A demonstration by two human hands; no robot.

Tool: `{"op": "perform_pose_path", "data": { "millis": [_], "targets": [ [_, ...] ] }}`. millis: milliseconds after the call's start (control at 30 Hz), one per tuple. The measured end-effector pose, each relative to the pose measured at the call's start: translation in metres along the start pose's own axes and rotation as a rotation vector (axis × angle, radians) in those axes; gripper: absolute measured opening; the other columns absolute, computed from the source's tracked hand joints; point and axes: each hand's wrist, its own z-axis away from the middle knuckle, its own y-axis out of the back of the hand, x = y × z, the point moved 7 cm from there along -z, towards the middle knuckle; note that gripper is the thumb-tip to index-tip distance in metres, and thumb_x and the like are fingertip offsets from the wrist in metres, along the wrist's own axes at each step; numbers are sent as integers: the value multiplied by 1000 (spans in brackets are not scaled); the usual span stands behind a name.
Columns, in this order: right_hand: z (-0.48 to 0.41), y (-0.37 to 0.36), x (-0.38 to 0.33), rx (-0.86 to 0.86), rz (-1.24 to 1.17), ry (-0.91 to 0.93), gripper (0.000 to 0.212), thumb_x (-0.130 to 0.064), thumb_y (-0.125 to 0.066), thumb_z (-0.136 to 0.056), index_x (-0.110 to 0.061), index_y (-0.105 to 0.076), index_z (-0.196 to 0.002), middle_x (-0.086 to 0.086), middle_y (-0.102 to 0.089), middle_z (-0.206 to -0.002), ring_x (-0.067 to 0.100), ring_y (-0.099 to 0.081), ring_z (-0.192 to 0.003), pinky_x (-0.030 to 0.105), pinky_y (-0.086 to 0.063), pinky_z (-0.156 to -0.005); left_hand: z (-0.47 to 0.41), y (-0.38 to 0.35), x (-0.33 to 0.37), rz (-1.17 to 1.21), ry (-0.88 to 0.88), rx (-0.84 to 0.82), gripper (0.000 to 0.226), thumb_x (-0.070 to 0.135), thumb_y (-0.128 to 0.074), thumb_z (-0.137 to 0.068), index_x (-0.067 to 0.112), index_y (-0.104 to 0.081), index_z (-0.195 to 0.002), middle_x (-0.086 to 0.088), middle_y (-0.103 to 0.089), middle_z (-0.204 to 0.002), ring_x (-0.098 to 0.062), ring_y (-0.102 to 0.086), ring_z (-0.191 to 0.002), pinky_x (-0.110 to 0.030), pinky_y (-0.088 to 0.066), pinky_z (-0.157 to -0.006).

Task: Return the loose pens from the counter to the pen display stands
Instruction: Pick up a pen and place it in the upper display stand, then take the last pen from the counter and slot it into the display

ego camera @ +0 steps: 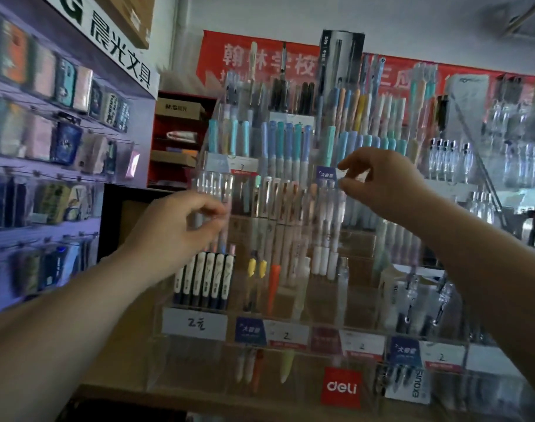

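1. up close, the left hand (pixel 181 226) is pinched nearly closed, thumb against fingertips, around the top of a pale clear-barrelled pen (pixel 199 222) that stands upright in a left-hand slot of the pen display stand (pixel 290 324).
2. likewise the right hand (pixel 382 184) is curled, thumb and forefinger almost touching at a middle tier; blur hides whether they grip a clear pen there, so i cannot tell.
3. around both hands, the tiers already carry rows of pens, with several slots lower down looking part empty.
4. the counter (pixel 114 373) shows only as a bare strip beside the stand; no loose pens are visible on it, so what remains is unclear. i judge this a slotting step mid-task.
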Motion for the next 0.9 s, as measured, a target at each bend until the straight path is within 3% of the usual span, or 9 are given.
{"op": "perform_pose_path", "data": {
  "millis": [100, 167, 233, 367, 433, 500, 600, 733, 900],
  "targets": [
    [7, -9, -42, 14, -72, 83, 13, -14, -56, -82, -19, -61, -93, -19, -46, -66, -14, -48, -51, -3, -34, -45, 29, 26, -32, -57, 13, -26, 25, 15, -57, -78, 40, -54, -75, 24, -51, -83, 22, -45, -79, 2, -34, -66],
    [11, -23, -79, -33, -107, 148, 13, -14, -56, -82, -25, -58, -88, -22, -43, -63, -26, -42, -48, -6, -30, -45, 51, 45, -61, -100, 72, -50, 30, 14, -57, -79, 42, -50, -72, 24, -51, -81, 12, -49, -77, -8, -36, -65],
    [12, -42, -116, -79, -130, 181, 13, -16, -56, -82, -27, -58, -87, -22, -43, -64, -21, -46, -51, -6, -32, -48, 73, 63, -95, -154, 164, -62, 27, 10, -60, -77, 36, -54, -71, 20, -53, -76, 0, -51, -74, -17, -36, -64],
    [17, -95, -183, -176, -138, 228, 17, -16, -54, -83, -18, -63, -96, -15, -50, -71, 0, -48, -63, 3, -38, -63, 113, 85, -153, -198, 341, -116, 9, 4, -64, -73, 11, -67, -77, -7, -63, -79, -30, -61, -80, -40, -47, -73],
    [20, -133, -214, -267, -136, 240, 20, -14, -53, -83, -15, -63, -100, -4, -60, -84, 11, -54, -75, 14, -44, -72, 131, 93, -177, -211, 379, -119, 13, 3, -65, -71, 10, -68, -82, -10, -66, -87, -29, -62, -84, -39, -46, -74],
    [23, -173, -237, -375, -139, 237, 21, -13, -51, -83, -14, -62, -102, 4, -66, -98, 18, -59, -86, 29, -49, -80, 145, 91, -194, -247, 378, -187, 14, 13, -63, -75, 15, -67, -88, -1, -66, -95, -25, -60, -88, -32, -42, -71],
    [28, -241, -251, -589, -44, 175, 28, -14, -47, -86, -15, -58, -111, 9, -61, -114, 22, -56, -96, 29, -46, -76, 154, 89, -208, -338, 321, -232, 18, 30, -52, -82, 17, -64, -86, -1, -68, -90, -17, -53, -75, -28, -36, -63],
    [30, -316, -242, -774, 73, 78, 39, -9, -41, -89, -16, -44, -127, 12, -48, -134, 29, -47, -117, 39, -43, -95, 160, 88, -212, -339, 272, -215, 56, 53, -18, -74, 16, -59, -76, -5, -66, -79, -24, -55, -73, -33, -35, -61],
    [27, -361, -233, -790, 33, 18, 45, -9, -35, -91, -22, -33, -134, 7, -35, -145, 26, -35, -130, 37, -32, -105, 163, 90, -216, -273, 198, -232, 67, 57, -9, -66, 18, -62, -80, -2, -66, -86, -20, -58, -85, -33, -40, -68]
  ]
}}
